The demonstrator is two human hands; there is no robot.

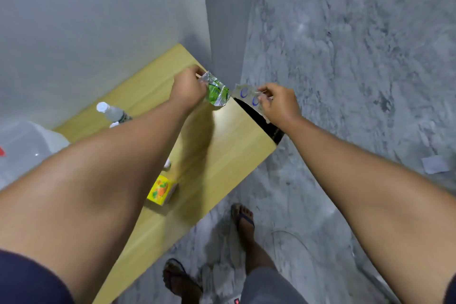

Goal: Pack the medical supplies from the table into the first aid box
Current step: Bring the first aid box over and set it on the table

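At far corner of table (234,143), left hand (188,86) grips shiny green packet (217,92). Just past edge, right hand (278,103) pinches clear packet with blue rings (244,92). Far left, clear box (24,145) sits well apart.

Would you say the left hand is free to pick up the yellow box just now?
Probably not yet: the left hand holds a green foil packet, though the yellow box lies uncovered and looks within reach.

Green foil packet (217,92) in left hand (188,86), blue-ringed strip (246,94) in right hand (278,103), over table (234,136).
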